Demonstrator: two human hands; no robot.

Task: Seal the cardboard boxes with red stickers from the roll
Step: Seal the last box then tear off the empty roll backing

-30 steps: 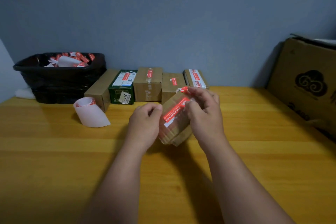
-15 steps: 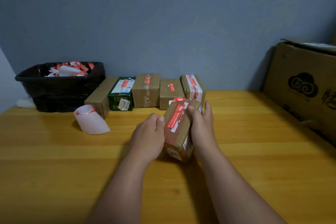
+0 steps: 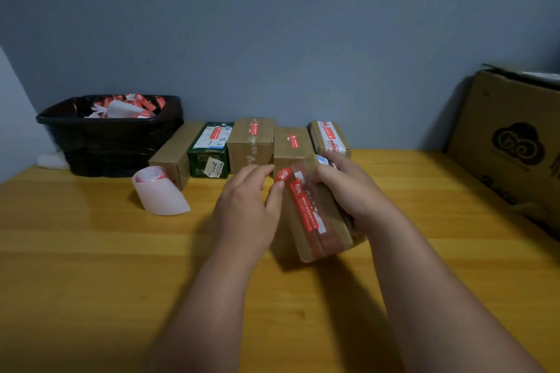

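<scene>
A small cardboard box [image 3: 321,221] with brown tape sits tilted at the table's middle, and a red sticker [image 3: 303,209] runs along its top. My right hand [image 3: 348,191] grips the box from the right side. My left hand [image 3: 248,206] is at the box's left, its thumb pressing the sticker's loose upper end [image 3: 283,175] at the far corner. The sticker roll [image 3: 157,191], white backing with red edges, lies on the table to the left.
A row of several boxes [image 3: 251,142] with red stickers stands along the wall. A black bin [image 3: 112,136] with discarded sticker backing sits at back left. A large cardboard carton [image 3: 515,142] leans at the right edge.
The box has been turned and laid flatter, so the sticker now runs along its top. My left thumb has come onto the sticker's far end. The view has tilted down slightly.
</scene>
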